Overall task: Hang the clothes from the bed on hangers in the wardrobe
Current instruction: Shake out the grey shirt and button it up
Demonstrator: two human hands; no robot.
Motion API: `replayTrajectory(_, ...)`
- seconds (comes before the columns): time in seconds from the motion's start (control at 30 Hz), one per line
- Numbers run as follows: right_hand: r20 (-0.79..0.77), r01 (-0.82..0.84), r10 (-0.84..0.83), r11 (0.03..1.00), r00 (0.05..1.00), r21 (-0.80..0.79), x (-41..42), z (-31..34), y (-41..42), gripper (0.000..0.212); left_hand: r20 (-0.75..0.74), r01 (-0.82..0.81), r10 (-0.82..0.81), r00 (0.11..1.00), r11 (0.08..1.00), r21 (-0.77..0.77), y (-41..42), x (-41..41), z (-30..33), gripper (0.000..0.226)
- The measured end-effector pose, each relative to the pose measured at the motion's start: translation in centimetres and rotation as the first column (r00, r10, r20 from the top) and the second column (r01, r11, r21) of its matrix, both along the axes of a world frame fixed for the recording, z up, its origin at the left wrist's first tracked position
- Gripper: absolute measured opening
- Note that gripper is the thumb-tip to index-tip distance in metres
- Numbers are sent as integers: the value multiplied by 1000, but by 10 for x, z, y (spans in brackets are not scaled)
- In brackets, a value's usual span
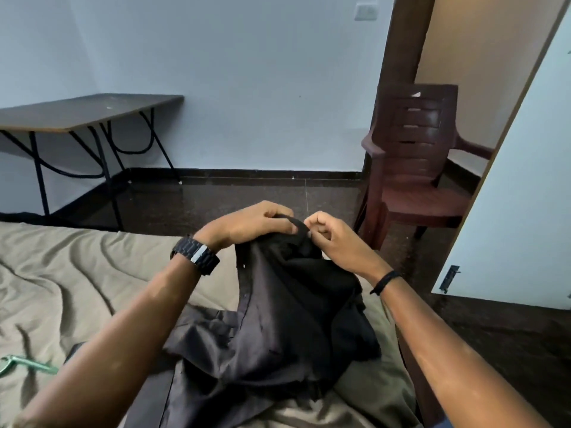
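A black button-up shirt (278,313) is lifted off the bed (77,273), its lower part still draped on the beige sheet. My left hand (253,225) grips the shirt's top edge with curled fingers. My right hand (330,236) pinches the same edge just to the right, near a small button. Both hands nearly touch above the far edge of the bed. A green hanger (27,364) lies on the sheet at the lower left, partly cut off by the frame edge. More dark cloth (148,403) lies under my left forearm.
A folding table (83,114) stands against the wall at the left. A dark brown plastic chair (414,168) sits by the doorway at the right. A white door (525,193) hangs ajar at the far right. Dark tiled floor (247,196) lies beyond the bed.
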State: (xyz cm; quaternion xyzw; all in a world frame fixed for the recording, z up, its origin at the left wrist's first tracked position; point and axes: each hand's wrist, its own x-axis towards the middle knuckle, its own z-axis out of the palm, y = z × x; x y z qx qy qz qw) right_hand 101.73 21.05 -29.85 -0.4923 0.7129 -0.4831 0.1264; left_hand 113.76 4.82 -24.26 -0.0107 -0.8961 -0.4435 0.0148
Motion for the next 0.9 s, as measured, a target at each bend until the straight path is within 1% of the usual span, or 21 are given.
replayTrajectory(0.07,8,21,-21,1000,1000,-18,-1,19,4,17,18,57,-56,998,996,-72,-4,-4,21,23)
replayTrajectory(0.1,-4,34,-35,998,999,-43,-4,32,7,18,4,63,-63,998,993,-104,-7,-8,32,23)
replayTrajectory(0.2,15,32,-31,998,999,-56,-14,72,23,11,-46,7,-16,999,983,-186,-18,-19,60,27)
replayTrajectory(0.27,74,-59,57,998,996,12,-20,98,35,24,-84,-10,-9,996,976,-219,-23,-26,78,27)
replayTrajectory(0.33,162,-164,142,978,977,132,-26,119,48,37,-132,-46,12,991,965,-258,-27,-32,99,26)
replayTrajectory(0.4,218,-222,173,949,961,225,-36,138,63,37,-165,-59,13,986,959,-276,-29,-35,124,24)
replayTrajectory(0.47,225,-225,155,916,962,331,-48,160,80,40,-169,-32,-15,986,961,-274,-31,-37,152,15)
replayTrajectory(0.5,198,-215,146,895,969,390,-54,171,88,42,-169,-23,-25,985,961,-274,-32,-36,164,11)
replayTrajectory(0.53,131,-184,140,879,981,440,-61,187,95,39,-170,-13,-36,985,961,-278,-31,-36,179,10)
replayTrajectory(0.57,43,-140,136,868,990,476,-65,200,100,32,-152,10,-53,987,961,-277,-31,-34,192,10)
replayTrajectory(0.6,-76,-70,123,867,989,493,-68,216,104,23,-114,50,-83,990,961,-270,-28,-34,206,14)
replayTrajectory(0.63,-221,28,92,875,971,484,-70,230,105,14,-62,96,-116,991,961,-261,-25,-34,217,22)
replayTrajectory(0.67,-372,139,41,886,927,443,-72,244,103,7,-5,144,-150,989,957,-253,-20,-34,227,34)
replayTrajectory(0.7,-509,250,-27,892,860,376,-73,259,101,5,38,198,-195,980,947,-255,-13,-36,237,47)
replayTrajectory(0.73,-601,342,-107,894,792,291,-75,270,95,11,75,252,-241,968,937,-241,-5,-37,242,60)
replayTrajectory(0.77,-642,389,-185,902,744,190,-75,282,91,12,95,313,-299,950,923,-223,5,-39,247,70)
replayTrajectory(0.8,-642,388,-239,916,729,100,-74,291,85,7,110,376,-361,926,907,-192,16,-41,250,77)
replayTrajectory(0.83,-635,379,-279,925,720,23,-72,298,79,8,116,433,-420,900,889,-146,26,-43,250,79)
replayTrajectory(0.9,-616,363,-345,926,709,-101,-66,307,70,20,57,501,-497,866,859,-109,48,-45,250,72)
